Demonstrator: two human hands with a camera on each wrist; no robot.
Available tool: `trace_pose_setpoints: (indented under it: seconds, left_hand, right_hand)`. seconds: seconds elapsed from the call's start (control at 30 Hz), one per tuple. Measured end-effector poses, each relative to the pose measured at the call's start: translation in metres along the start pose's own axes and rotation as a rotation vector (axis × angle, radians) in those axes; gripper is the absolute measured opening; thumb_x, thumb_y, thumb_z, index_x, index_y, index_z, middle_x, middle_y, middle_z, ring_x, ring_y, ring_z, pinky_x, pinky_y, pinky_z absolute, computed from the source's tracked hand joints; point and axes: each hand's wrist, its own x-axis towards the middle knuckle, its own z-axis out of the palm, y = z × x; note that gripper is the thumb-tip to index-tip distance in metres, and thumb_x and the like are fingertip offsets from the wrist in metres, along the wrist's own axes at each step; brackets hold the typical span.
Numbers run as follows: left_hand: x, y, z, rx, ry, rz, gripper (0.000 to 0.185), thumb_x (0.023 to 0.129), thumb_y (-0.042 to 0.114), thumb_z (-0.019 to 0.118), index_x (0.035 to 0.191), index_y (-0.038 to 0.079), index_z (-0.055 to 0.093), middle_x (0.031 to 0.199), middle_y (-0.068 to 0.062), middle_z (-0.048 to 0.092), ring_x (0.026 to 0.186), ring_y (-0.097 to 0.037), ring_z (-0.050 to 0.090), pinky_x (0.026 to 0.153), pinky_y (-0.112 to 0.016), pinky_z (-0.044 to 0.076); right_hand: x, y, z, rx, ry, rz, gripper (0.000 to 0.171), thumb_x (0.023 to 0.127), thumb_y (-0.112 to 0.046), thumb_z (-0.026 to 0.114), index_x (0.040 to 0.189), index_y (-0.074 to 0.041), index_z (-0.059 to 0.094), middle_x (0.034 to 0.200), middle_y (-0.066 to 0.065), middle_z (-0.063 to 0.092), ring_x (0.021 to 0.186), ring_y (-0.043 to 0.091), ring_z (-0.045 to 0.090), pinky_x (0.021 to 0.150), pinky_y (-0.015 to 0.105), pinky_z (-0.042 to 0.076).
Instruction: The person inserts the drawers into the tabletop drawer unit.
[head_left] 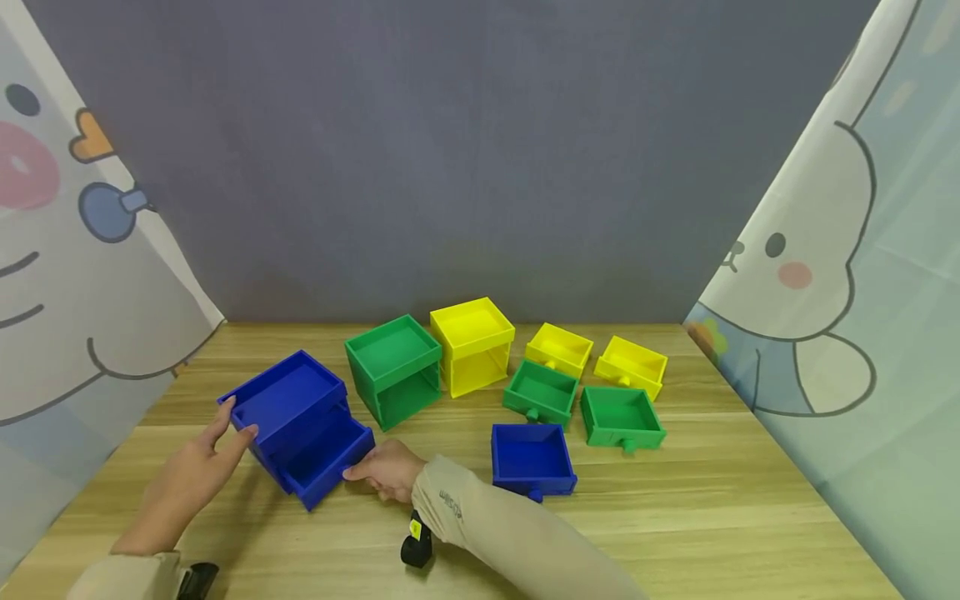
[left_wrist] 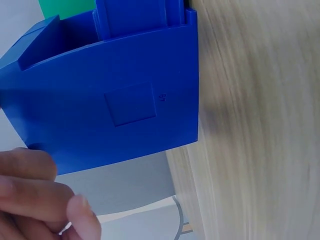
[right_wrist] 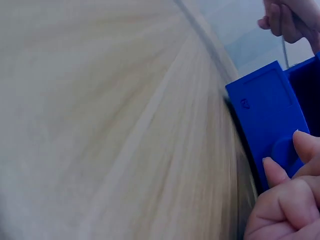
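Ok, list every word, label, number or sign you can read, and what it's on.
"67", apparently, turned sideways: side of the blue cabinet.
"67", apparently, slanted: front of the held blue drawer.
Right sleeve: upside-down lettering, too small to read.
Yellow label on the black wrist camera: too small to read.

The left hand (head_left: 187, 475) holds a blue cabinet (head_left: 281, 400); the right hand (head_left: 392, 469) pinches its half-out drawer (head_left: 328, 483); a green cabinet (head_left: 392, 352) stands near

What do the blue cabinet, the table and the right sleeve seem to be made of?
Blue cabinet: probably hard, smooth plastic, given its uniform colour and crisp edges.
Table: smooth wood or wood-look surface, by its streaky grain; I cannot tell which.
Right sleeve: apparently matte fabric, since it looks soft and shows no shine.
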Motion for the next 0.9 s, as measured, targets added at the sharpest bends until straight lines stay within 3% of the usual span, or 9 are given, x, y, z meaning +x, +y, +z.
trace_pose_setpoints:
  seconds: [0.07, 0.13, 0.2, 0.3, 0.4, 0.43, 0.57, 0.67, 0.9]
  left_hand:
    - [0.000, 0.000, -0.001, 0.009, -0.006, -0.003, 0.082, 0.100, 0.056, 0.025, 0.150, -0.003, -0.002, 0.118, -0.044, 0.049, 0.091, -0.048, 0.059, 0.052, -0.037, 0.044]
    - [-0.001, 0.000, -0.001, -0.001, -0.023, -0.019, 0.083, 0.100, 0.058, 0.025, 0.150, -0.002, -0.004, 0.119, -0.044, 0.048, 0.086, -0.041, 0.060, 0.049, -0.036, 0.041]
    - [-0.001, 0.000, -0.001, 0.003, -0.025, -0.023, 0.083, 0.100, 0.058, 0.024, 0.150, -0.002, -0.004, 0.128, -0.043, 0.041, 0.093, -0.045, 0.060, 0.049, -0.036, 0.042]
    - [0.000, 0.001, -0.001, -0.014, -0.025, -0.036, 0.084, 0.099, 0.060, 0.025, 0.151, 0.001, -0.005, 0.099, -0.040, 0.056, 0.070, -0.030, 0.056, 0.045, -0.033, 0.035]
    - [0.001, 0.002, 0.000, -0.004, -0.002, -0.025, 0.083, 0.099, 0.059, 0.027, 0.151, 0.001, -0.002, 0.092, -0.036, 0.058, 0.066, -0.024, 0.052, 0.046, -0.033, 0.034]
    - [0.001, 0.003, 0.000, -0.002, -0.001, -0.025, 0.083, 0.099, 0.059, 0.027, 0.151, 0.001, -0.002, 0.092, -0.036, 0.058, 0.066, -0.025, 0.052, 0.046, -0.033, 0.034]
    - [0.002, 0.001, 0.001, 0.021, 0.006, -0.025, 0.083, 0.099, 0.059, 0.026, 0.151, 0.000, -0.002, 0.125, -0.042, 0.046, 0.086, -0.040, 0.061, 0.048, -0.035, 0.041]
    - [0.002, -0.002, 0.001, 0.026, 0.008, -0.038, 0.083, 0.099, 0.060, 0.026, 0.152, 0.003, -0.003, 0.126, -0.041, 0.046, 0.095, -0.050, 0.058, 0.049, -0.035, 0.042]
    - [0.002, -0.009, 0.007, 0.008, 0.060, -0.037, 0.083, 0.099, 0.058, 0.030, 0.152, 0.007, -0.008, 0.121, -0.042, 0.050, 0.099, -0.051, 0.057, 0.052, -0.039, 0.045]
  right_hand:
    - [0.001, -0.001, 0.004, -0.014, 0.024, 0.003, 0.041, 0.084, -0.005, 0.072, 0.053, -0.013, 0.045, 0.046, -0.004, 0.031, 0.039, 0.007, 0.023, 0.038, 0.018, 0.020]
    - [0.001, -0.002, 0.008, -0.049, 0.056, 0.002, 0.041, 0.084, -0.006, 0.073, 0.054, -0.013, 0.045, 0.046, -0.004, 0.031, 0.039, 0.008, 0.023, 0.038, 0.019, 0.019]
    - [0.001, -0.004, 0.012, -0.086, 0.082, -0.007, 0.039, 0.083, -0.007, 0.074, 0.056, -0.012, 0.047, 0.047, -0.003, 0.033, 0.039, 0.008, 0.023, 0.038, 0.019, 0.020]
    - [0.003, -0.007, 0.016, -0.125, 0.113, -0.031, 0.035, 0.084, -0.007, 0.073, 0.058, -0.010, 0.049, 0.048, -0.003, 0.034, 0.039, 0.008, 0.022, 0.038, 0.019, 0.018]
    - [0.007, -0.008, 0.016, -0.128, 0.119, -0.045, 0.035, 0.085, -0.007, 0.072, 0.058, -0.010, 0.049, 0.048, -0.003, 0.034, 0.039, 0.007, 0.021, 0.038, 0.019, 0.016]
    - [0.008, -0.008, 0.016, -0.121, 0.118, -0.042, 0.036, 0.085, -0.007, 0.072, 0.057, -0.010, 0.049, 0.047, -0.003, 0.033, 0.039, 0.007, 0.020, 0.038, 0.020, 0.015]
    - [0.011, -0.006, 0.016, -0.108, 0.127, -0.014, 0.041, 0.083, -0.009, 0.074, 0.054, -0.012, 0.046, 0.045, -0.003, 0.033, 0.038, 0.007, 0.019, 0.038, 0.020, 0.014]
    - [0.011, -0.004, 0.016, -0.106, 0.133, 0.005, 0.047, 0.081, -0.011, 0.076, 0.050, -0.014, 0.041, 0.043, -0.004, 0.032, 0.037, 0.007, 0.019, 0.037, 0.019, 0.015]
    - [0.012, -0.002, 0.015, -0.102, 0.102, 0.004, 0.042, 0.080, -0.013, 0.076, 0.049, -0.013, 0.047, 0.041, -0.004, 0.032, 0.035, 0.006, 0.020, 0.037, 0.018, 0.016]
